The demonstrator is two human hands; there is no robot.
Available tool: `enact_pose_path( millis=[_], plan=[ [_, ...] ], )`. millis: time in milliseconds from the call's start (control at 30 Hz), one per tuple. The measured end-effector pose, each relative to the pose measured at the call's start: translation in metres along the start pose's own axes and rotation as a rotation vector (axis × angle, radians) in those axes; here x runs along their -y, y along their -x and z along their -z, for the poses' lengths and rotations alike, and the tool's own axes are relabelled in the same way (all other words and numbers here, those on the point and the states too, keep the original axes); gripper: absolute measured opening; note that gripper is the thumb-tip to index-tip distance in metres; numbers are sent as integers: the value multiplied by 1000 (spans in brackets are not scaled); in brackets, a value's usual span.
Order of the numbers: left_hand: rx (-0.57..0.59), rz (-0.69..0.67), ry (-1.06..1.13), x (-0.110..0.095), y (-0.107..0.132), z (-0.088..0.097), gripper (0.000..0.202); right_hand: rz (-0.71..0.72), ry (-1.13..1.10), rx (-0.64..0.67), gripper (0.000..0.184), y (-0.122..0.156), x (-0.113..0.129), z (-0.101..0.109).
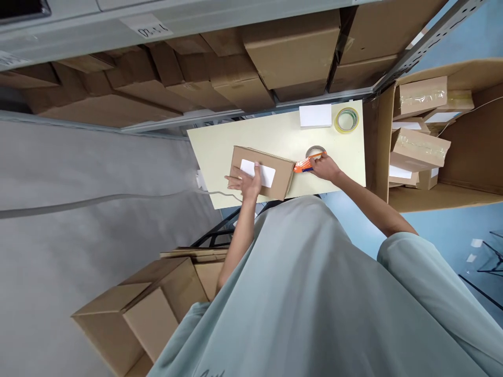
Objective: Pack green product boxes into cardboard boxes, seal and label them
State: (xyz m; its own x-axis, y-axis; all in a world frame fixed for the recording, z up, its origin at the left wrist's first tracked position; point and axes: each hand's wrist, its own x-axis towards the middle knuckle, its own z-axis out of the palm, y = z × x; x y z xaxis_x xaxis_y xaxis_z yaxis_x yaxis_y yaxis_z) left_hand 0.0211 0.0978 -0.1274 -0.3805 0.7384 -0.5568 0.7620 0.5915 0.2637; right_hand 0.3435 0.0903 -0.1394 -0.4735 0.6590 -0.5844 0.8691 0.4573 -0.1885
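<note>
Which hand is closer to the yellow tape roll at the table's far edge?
Right. The right hand, gripping the orange tape dispenser, is just short of the tape roll; the left hand lies on the labelled cardboard box, farther off.

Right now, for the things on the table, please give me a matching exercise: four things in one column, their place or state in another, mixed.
1 cardboard box
2 tape dispenser
3 tape roll
4 white paper stack

a in the right hand
b far right corner of the table
c pressed under the left hand
d beside the tape roll, untouched

Pairs: 1-c, 2-a, 3-b, 4-d
</note>
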Motion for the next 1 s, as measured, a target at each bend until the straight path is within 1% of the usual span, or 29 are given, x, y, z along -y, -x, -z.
enact_pose_path(
  millis=[100, 233, 300, 400, 467, 500, 567, 633, 733, 800, 867, 933, 1000],
  plan=[
    [-79, -127, -66, -17, -17, -5, 122, 27, -18, 6, 59, 2, 18, -5],
    [-157, -130, -26, -49, -34, -3, 131, 70, -93, 26, 54, -2, 59, -15],
    [-174, -140, -53, -61, -38, 0, 134, 87, -134, 36, 53, -5, 81, -19],
    [-181, -197, -169, -67, -36, 3, 125, 97, -151, 29, 52, -8, 104, -24],
    [-179, -250, -201, -66, -32, 4, 120, 102, -149, 11, 51, -9, 109, -24],
    [-176, -268, -201, -64, -30, 4, 118, 104, -147, 0, 51, -9, 107, -24],
    [-160, -287, -187, -61, -28, 3, 117, 111, -128, -17, 51, -7, 96, -21],
    [-151, -289, -174, -58, -28, 2, 116, 111, -78, -13, 50, -2, 73, -18],
    [-156, -307, -192, -55, -29, 1, 115, 74, 28, 24, 52, 12, 20, -10],
    [-150, -331, -213, -52, -28, 2, 117, 18, 99, 41, 51, 24, -18, -4],
    [-120, -354, -218, -50, -26, 2, 119, -41, 148, 42, 50, 32, -48, 4],
    [-81, -374, -212, -48, -21, 1, 121, -52, 181, 23, 50, 32, -62, 13],
    [-46, -410, -212, -46, -14, -1, 120, -28, 191, 0, 51, 23, -59, 21]
  ],
)
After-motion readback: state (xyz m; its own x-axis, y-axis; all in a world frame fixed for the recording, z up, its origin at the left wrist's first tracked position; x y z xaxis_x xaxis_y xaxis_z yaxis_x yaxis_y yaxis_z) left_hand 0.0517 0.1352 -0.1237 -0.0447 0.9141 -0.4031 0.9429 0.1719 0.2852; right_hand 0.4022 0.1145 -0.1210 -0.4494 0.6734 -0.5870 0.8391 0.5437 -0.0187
